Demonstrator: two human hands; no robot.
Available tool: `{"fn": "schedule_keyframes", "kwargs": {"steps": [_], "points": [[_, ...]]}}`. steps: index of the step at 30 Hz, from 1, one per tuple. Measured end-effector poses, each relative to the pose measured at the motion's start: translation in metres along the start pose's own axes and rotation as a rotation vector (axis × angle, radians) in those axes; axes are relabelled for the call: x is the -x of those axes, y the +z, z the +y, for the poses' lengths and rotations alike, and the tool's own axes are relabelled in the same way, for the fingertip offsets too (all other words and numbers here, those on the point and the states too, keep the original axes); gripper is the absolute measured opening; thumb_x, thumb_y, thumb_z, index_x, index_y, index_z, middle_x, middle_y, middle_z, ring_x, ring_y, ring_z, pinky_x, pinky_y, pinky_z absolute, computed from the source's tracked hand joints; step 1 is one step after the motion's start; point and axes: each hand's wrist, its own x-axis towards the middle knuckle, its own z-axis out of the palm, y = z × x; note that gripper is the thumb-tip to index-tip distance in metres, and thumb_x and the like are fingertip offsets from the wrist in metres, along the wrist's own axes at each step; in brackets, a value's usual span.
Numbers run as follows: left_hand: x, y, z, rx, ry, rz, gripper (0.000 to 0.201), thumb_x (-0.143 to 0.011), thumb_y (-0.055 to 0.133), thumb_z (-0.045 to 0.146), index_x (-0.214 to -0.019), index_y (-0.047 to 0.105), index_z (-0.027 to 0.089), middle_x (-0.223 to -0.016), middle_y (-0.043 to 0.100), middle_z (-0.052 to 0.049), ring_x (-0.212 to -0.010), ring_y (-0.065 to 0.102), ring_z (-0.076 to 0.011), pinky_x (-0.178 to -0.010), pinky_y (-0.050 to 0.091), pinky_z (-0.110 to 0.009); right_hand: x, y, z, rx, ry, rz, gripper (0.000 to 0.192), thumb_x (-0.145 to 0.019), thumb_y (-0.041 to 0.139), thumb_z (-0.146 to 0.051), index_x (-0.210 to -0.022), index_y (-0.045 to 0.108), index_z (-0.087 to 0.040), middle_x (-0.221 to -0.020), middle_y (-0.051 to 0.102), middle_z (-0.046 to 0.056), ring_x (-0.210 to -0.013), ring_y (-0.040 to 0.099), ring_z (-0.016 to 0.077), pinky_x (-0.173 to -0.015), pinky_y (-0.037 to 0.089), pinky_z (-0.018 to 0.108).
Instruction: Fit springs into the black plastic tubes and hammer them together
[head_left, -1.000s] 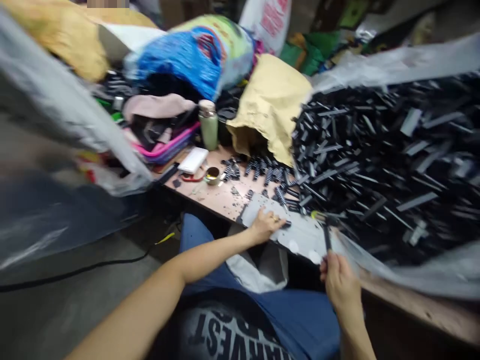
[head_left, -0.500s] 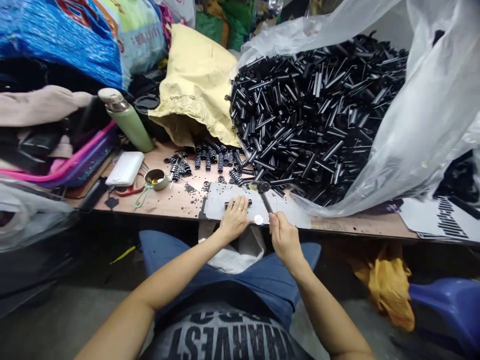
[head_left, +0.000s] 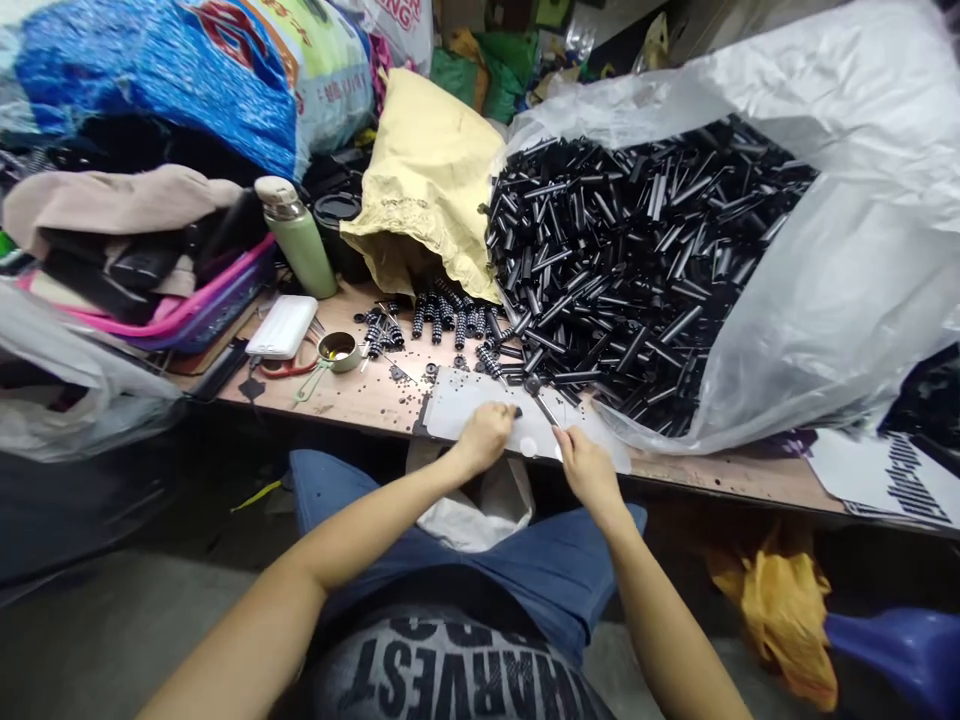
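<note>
My left hand [head_left: 486, 437] is closed around a short black tube, and only the tube's dark end [head_left: 517, 412] shows past the fingers. It rests over a pale plastic mat [head_left: 457, 392] at the table's front edge. In my right hand [head_left: 589, 468] is a small hammer [head_left: 548, 411], gripped by its thin metal handle, with the round dark head pointing away from me above the mat. A white round spot [head_left: 529, 447] lies on the mat between the hands. Just beyond are black tubes [head_left: 637, 270] heaped in a clear plastic bag [head_left: 780, 330].
Striped black pieces [head_left: 450, 318] lie before a yellow sack [head_left: 427, 150]. To the left are a metal cup [head_left: 340, 352], a white power bank [head_left: 283, 327], a green flask [head_left: 301, 240] and a pink basket [head_left: 225, 275]. Printed sheets [head_left: 885, 475] lie at the right.
My left hand has gone from lying flattened over the black tube to being wrapped round it. The hammer stays in my right hand. The whole view has shifted slightly.
</note>
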Motion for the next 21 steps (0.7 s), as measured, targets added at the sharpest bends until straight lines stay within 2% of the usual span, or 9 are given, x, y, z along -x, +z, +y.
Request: {"fn": "schedule_keyframes", "kwargs": {"steps": [2,4,6,8,11,14,17,19,21], "points": [[0.009,-0.008,0.008,0.032,0.065,0.004,0.032,-0.091,0.039,0.012,-0.120,0.054,0.010,-0.094,0.062,-0.013,-0.088,0.058,-0.0241,-0.074,0.049,-0.035,-0.015,0.010,0.025,0.052,0.030,0.013,0.037,-0.098,0.031,-0.048,-0.093,0.056,-0.020,-0.074,0.067,0.006,-0.066,0.061,0.0204,-0.059,0.029,0.028],[0.006,-0.016,0.001,0.071,0.008,0.044,0.033,-0.093,0.043,0.024,-0.123,0.051,0.011,-0.096,0.062,-0.012,-0.089,0.058,-0.0243,-0.073,0.049,-0.035,-0.027,0.024,0.044,0.067,0.039,0.050,0.037,-0.097,0.033,-0.046,-0.092,0.057,-0.019,-0.078,0.067,0.007,-0.069,0.060,0.0211,-0.060,0.032,0.029],[-0.016,-0.023,-0.022,0.095,-0.191,0.131,0.042,-0.094,0.044,0.032,-0.128,0.046,0.008,-0.101,0.061,-0.015,-0.092,0.057,-0.0252,-0.075,0.049,-0.035,-0.036,0.036,0.052,0.048,0.005,0.163,0.036,-0.097,0.033,-0.044,-0.092,0.058,-0.017,-0.086,0.066,0.010,-0.078,0.059,0.0227,-0.066,0.037,0.030],[-0.053,-0.029,-0.055,0.091,-0.435,0.232,0.045,-0.095,0.043,0.031,-0.130,0.042,0.004,-0.110,0.058,-0.019,-0.099,0.057,-0.0264,-0.081,0.048,-0.036,-0.041,0.041,0.049,0.004,-0.077,0.321,0.036,-0.097,0.035,-0.042,-0.092,0.059,-0.016,-0.093,0.064,0.012,-0.088,0.056,0.0249,-0.075,0.040,0.033],[-0.112,-0.034,-0.099,0.036,-0.589,0.236,0.037,-0.092,0.044,0.020,-0.124,0.045,0.002,-0.112,0.057,-0.023,-0.105,0.056,-0.0295,-0.085,0.046,-0.037,-0.054,0.034,0.026,-0.113,-0.251,0.447,0.032,-0.096,0.037,-0.037,-0.091,0.059,-0.015,-0.094,0.063,0.012,-0.092,0.053,0.0249,-0.085,0.040,0.036],[-0.153,-0.033,-0.116,0.003,-0.613,0.139,0.037,-0.090,0.045,0.013,-0.125,0.046,0.002,-0.113,0.057,-0.024,-0.107,0.056,-0.0311,-0.085,0.047,-0.038,-0.083,0.016,-0.012,-0.190,-0.397,0.432,0.027,-0.096,0.038,-0.032,-0.093,0.060,-0.016,-0.098,0.064,0.011,-0.095,0.052,0.0231,-0.088,0.040,0.035],[-0.171,-0.028,-0.116,0.004,-0.656,0.109,0.043,-0.091,0.040,0.010,-0.132,0.041,-0.001,-0.113,0.056,-0.028,-0.105,0.059,-0.0330,-0.084,0.049,-0.042,-0.128,-0.002,-0.051,-0.086,-0.443,0.348,0.026,-0.096,0.038,-0.028,-0.102,0.060,-0.015,-0.109,0.062,0.012,-0.102,0.049,0.0237,-0.090,0.039,0.035],[-0.174,-0.023,-0.116,0.012,-0.693,0.107,0.047,-0.092,0.039,0.011,-0.137,0.035,-0.003,-0.114,0.055,-0.031,-0.103,0.061,-0.0345,-0.081,0.050,-0.044,-0.159,-0.009,-0.072,0.018,-0.454,0.262,0.026,-0.095,0.039,-0.025,-0.108,0.059,-0.015,-0.114,0.061,0.013,-0.107,0.047,0.0251,-0.089,0.039,0.035],[-0.173,-0.018,-0.119,0.027,-0.699,0.104,0.052,-0.092,0.044,0.015,-0.140,0.033,-0.001,-0.118,0.052,-0.032,-0.104,0.061,-0.0346,-0.082,0.050,-0.044,-0.185,-0.009,-0.086,0.075,-0.475,0.192,0.024,-0.094,0.040,-0.021,-0.105,0.061,-0.016,-0.114,0.061,0.014,-0.108,0.047,0.0261,-0.087,0.039,0.036]]}}
